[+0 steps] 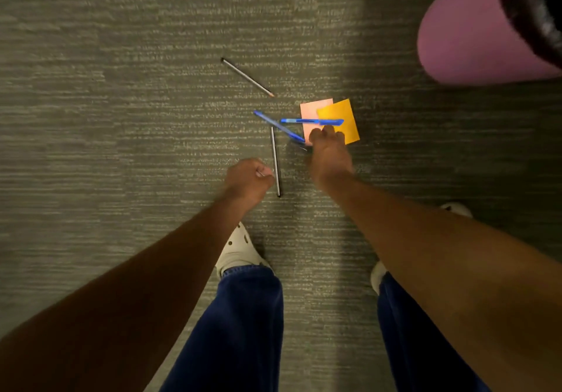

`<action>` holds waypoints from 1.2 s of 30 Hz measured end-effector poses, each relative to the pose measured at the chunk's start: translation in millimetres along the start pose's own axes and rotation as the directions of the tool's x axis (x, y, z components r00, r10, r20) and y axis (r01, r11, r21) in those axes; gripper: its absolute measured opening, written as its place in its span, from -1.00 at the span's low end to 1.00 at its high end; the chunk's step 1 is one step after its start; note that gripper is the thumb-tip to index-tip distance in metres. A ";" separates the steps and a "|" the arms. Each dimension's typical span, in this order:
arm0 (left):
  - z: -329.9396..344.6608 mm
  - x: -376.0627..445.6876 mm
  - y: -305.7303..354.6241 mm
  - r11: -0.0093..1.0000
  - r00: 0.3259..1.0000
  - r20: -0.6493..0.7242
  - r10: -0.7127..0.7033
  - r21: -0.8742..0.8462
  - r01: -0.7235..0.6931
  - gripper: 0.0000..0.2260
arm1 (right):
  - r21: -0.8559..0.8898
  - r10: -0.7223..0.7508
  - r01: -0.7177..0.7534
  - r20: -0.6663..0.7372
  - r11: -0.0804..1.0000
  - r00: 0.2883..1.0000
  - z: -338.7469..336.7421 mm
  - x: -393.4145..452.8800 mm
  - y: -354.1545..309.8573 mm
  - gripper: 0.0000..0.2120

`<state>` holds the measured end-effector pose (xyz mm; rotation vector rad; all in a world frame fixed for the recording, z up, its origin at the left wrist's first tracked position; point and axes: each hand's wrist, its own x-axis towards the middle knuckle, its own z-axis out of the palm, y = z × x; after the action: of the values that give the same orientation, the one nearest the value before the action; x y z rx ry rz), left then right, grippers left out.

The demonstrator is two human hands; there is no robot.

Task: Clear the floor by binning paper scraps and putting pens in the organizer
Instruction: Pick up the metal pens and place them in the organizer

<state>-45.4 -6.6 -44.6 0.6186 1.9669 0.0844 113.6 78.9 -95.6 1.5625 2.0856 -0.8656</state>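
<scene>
Two blue pens lie crossed on the carpet. One pen point(311, 121) rests flat across a pink paper note point(308, 112) and an orange note point(345, 112); the other, diagonal pen point(278, 125) runs down to my right hand point(330, 151). That hand reaches down with its fingers curled over the pink note's lower edge, pinching the diagonal pen's near end. My left hand point(248, 179) is a closed fist holding nothing, just left of a dark pencil point(275, 160). A second pencil point(248, 77) lies farther away.
A pink bin point(456, 33) with a dark liner stands at the top right. My two feet in white clogs point(238, 251) and blue trousers stand just below the hands. Grey carpet point(121, 103) spreads to the left and ahead.
</scene>
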 end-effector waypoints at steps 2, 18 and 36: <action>18.2 21.4 -2.8 0.998 1.000 0.005 -0.009 0.055 0.009 -0.90 | 0.051 0.013 -0.012 -0.025 0.999 1.000 8.8 3.5 4.3 -0.65; -5.6 91.7 6.8 0.912 0.909 -0.328 0.258 0.393 -0.117 -0.78 | 0.200 0.001 0.059 -0.287 0.978 0.958 -2.8 27.6 37.5 -0.62; -52.0 166.6 78.2 0.684 0.935 -0.061 0.348 0.699 -0.209 -0.68 | 0.278 -0.022 0.086 -0.225 0.957 0.974 33.0 -17.8 38.1 -0.71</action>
<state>-116.7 147.9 -131.9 1.4527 2.0505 -0.4418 153.5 51.0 -117.6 1.8291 2.2447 -1.1004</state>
